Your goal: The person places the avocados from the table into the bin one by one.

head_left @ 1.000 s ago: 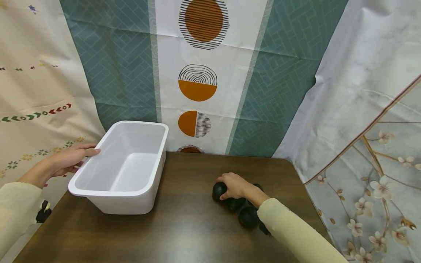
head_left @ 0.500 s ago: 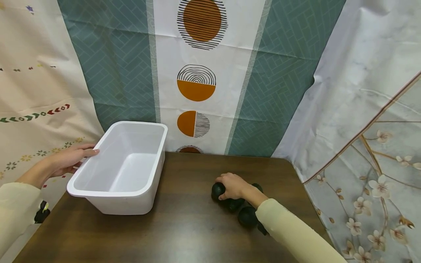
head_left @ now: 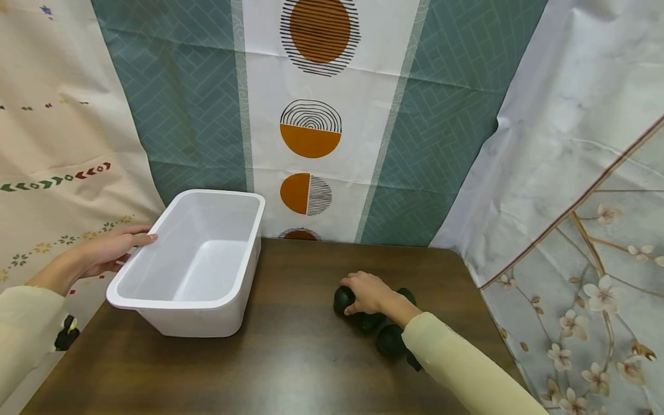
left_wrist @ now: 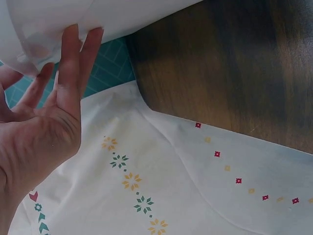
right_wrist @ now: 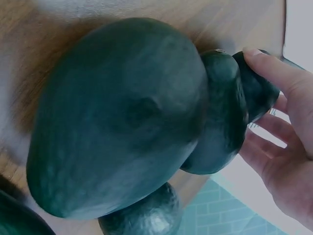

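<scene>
At the left, my left hand [head_left: 106, 252] holds the near-left rim of a white plastic tub [head_left: 241, 288], thumb at the rim and fingers against the outer wall [left_wrist: 127, 14]. On the right, my right hand [head_left: 370, 295] grips a dark green avocado [head_left: 344, 300], its thumb on one side and fingers on the other; the palm hides part of the fruit. Right behind it in the right wrist view lies a longer avocado [right_wrist: 220, 112], and closest to that camera a large one [right_wrist: 122, 117]. The tub's visible floor holds nothing.
More avocados [head_left: 390, 341] cluster under and beside my right forearm, one [head_left: 407, 295] just beyond the wrist. The brown wooden table [head_left: 290, 357] extends between tub and fruit. Patterned cloths [head_left: 197, 115] hang behind the table and along both sides.
</scene>
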Available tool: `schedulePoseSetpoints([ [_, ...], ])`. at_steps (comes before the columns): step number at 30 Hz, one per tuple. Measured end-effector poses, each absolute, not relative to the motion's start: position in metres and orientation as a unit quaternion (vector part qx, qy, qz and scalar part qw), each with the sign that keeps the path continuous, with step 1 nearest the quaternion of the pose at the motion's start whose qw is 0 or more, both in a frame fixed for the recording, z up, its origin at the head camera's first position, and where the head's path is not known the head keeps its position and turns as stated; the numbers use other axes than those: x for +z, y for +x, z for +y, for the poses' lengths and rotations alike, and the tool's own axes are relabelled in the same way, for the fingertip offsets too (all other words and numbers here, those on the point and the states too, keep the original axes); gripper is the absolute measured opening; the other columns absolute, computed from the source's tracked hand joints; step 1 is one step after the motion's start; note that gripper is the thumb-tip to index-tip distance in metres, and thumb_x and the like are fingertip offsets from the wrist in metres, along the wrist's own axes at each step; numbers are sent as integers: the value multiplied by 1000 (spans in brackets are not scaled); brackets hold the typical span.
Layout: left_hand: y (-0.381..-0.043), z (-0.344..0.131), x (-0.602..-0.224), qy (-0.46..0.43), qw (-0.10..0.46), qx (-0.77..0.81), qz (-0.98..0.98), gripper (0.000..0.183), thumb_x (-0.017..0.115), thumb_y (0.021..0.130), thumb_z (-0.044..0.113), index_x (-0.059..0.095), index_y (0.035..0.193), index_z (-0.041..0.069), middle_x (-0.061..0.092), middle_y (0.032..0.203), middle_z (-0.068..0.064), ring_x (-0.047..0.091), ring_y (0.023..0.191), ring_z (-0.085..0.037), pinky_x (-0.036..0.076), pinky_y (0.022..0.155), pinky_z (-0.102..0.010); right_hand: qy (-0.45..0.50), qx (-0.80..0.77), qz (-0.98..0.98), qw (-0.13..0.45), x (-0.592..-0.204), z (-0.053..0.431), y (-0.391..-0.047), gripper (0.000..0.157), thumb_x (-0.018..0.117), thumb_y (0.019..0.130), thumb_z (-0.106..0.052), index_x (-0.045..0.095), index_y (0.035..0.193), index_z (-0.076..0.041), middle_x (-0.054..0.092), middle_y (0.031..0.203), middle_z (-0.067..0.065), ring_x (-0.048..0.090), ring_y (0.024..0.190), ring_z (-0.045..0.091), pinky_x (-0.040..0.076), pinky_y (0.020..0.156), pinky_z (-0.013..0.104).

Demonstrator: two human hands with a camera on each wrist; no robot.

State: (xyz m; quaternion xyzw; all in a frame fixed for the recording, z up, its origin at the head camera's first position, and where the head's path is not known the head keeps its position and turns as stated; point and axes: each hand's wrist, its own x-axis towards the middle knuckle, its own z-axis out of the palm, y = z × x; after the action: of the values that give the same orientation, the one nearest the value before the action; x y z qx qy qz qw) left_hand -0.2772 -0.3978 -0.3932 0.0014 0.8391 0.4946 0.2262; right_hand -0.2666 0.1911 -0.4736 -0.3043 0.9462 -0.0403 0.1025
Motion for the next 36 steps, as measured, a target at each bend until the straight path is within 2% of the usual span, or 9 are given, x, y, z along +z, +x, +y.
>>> schedulePoseSetpoints([
  [7, -275, -399, -390, 4, 222, 486, 845, 73, 44, 115, 35, 9, 166, -3, 57, 133, -24, 70, 104, -33, 61, 82, -53, -298, -32, 946, 121, -468, 185, -273, 69, 90, 86, -40, 64, 143, -11, 63, 142, 10, 59, 130, 33, 51, 106, 51],
  [15, -276, -398, -390, 6, 225, 478, 849, 71, 41, 116, 34, 7, 166, -3, 42, 147, -37, 69, 106, -32, 60, 84, -52, -304, -19, 941, 145, -462, 179, -279, 69, 90, 87, -37, 63, 145, -11, 60, 147, 11, 57, 134, 32, 50, 108, 47],
  [23, -273, -395, -389, 6, 219, 483, 848, 70, 42, 116, 33, 9, 166, -4, 47, 142, -34, 70, 104, -33, 61, 82, -53, -330, -5, 934, 139, -458, 155, -277, 72, 88, 90, -37, 58, 151, -13, 55, 153, 10, 53, 139, 30, 49, 110, 46],
  [36, -274, -396, -389, 9, 221, 476, 851, 69, 40, 116, 33, 8, 165, -5, 51, 139, -32, 69, 105, -31, 60, 83, -51, -370, 1, 924, 93, -460, 121, -275, 69, 88, 90, -39, 60, 149, -16, 58, 145, 6, 55, 129, 26, 54, 101, 40],
])
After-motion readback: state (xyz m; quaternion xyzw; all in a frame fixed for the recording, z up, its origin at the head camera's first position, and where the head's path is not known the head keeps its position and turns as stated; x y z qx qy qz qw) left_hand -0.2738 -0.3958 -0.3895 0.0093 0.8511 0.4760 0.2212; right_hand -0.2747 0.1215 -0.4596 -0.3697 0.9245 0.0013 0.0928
